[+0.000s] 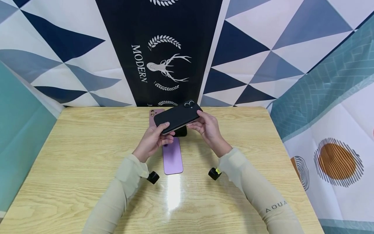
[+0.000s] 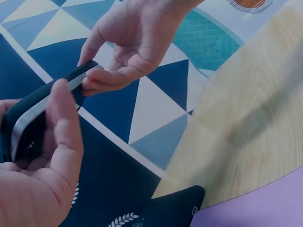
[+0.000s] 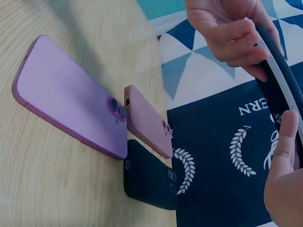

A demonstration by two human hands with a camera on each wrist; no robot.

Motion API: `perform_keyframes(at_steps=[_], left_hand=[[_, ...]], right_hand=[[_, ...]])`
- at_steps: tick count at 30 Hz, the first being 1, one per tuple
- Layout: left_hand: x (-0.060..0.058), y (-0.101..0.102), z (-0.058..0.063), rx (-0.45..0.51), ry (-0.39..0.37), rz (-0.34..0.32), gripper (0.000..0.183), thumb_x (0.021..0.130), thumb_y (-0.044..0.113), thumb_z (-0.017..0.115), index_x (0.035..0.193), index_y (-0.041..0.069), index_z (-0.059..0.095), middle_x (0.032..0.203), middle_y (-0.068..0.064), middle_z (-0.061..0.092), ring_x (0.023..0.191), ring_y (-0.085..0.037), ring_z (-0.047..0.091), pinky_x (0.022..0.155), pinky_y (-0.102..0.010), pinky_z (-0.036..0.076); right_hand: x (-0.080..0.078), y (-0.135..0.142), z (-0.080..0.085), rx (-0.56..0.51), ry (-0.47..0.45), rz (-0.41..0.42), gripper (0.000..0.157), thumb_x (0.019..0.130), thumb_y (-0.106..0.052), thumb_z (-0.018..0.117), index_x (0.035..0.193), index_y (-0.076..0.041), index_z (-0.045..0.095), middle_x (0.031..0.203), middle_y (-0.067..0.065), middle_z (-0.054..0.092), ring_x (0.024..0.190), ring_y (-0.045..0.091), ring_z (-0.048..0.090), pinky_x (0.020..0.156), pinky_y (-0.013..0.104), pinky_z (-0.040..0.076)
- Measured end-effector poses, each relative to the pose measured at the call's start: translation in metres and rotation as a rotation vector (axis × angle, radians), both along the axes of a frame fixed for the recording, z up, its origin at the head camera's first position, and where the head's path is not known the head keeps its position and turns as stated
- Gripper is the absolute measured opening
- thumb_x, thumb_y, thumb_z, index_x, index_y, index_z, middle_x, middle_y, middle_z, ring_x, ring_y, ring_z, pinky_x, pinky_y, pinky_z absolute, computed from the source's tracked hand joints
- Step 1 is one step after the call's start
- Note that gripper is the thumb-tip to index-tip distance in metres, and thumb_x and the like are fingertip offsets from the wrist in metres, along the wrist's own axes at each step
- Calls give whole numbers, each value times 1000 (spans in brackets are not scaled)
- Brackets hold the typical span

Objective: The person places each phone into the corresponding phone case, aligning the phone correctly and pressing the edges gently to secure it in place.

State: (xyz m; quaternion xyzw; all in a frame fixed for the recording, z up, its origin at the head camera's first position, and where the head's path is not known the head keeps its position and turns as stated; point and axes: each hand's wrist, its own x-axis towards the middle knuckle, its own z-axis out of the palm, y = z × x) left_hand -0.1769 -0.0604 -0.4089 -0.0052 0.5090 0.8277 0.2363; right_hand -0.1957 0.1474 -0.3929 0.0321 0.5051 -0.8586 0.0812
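Observation:
Both hands hold a black smartphone [image 1: 178, 116] tilted above the far part of the table, its camera side facing up. The left hand [image 1: 151, 140] grips the near left end, thumb over the back. At the other end, the right hand [image 1: 208, 128] pinches the corner near the two camera lenses. A pale edge runs along the phone's side in the left wrist view. Below lie three more phones: a purple one [image 3: 71, 97] nearest the person, a pink one [image 3: 146, 120] and a second black one [image 3: 147, 175]. From the head, the held phone partly covers the pink and second black phones.
The phones lie on a light wooden table [image 1: 73, 169]. At its far edge hangs a patterned cloth [image 1: 251, 58] with triangles and a dark deer panel. Another printed cloth [image 1: 309, 130] hangs along the right side. Small black wrist devices [image 1: 214, 174] are worn at both cuffs.

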Motion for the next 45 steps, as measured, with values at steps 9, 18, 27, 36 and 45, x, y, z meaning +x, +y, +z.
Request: perform_keyframes(at_steps=[9,18,27,36,45], left_hand=[[0,-6,7,16,25,63,16,97,16,44,99,4,55,64,0,65,55,-7,57,52,-16,50],[-4,-10,9,31,20,81,20,98,17,41,94,5,56,60,-1,61,50,-8,52,47,-16,46],[-6,-7,9,22,50,109,28,100,19,34,85,8,56,57,1,59,49,-9,50,48,-18,46],[-6,-7,6,68,52,109,36,100,17,32,78,8,59,58,1,58,49,-9,49,47,-18,44],[-6,-8,7,69,60,100,35,100,18,33,78,9,58,59,1,58,50,-9,49,48,-18,43]], right_hand=[[3,3,0,221,69,65,33,99,-28,44,77,-6,55,60,1,67,51,11,63,51,22,55],[3,6,-2,372,105,125,49,99,-31,41,55,-10,36,43,-5,40,34,6,32,33,17,22],[6,1,0,380,66,160,46,103,-28,33,61,-9,29,49,-8,27,39,3,23,38,16,14],[8,-4,3,286,118,128,44,102,-24,34,61,-9,27,49,-8,27,39,2,22,37,15,14],[6,-2,0,272,122,155,48,102,-34,33,61,-10,30,47,-6,31,36,5,28,34,16,19]])
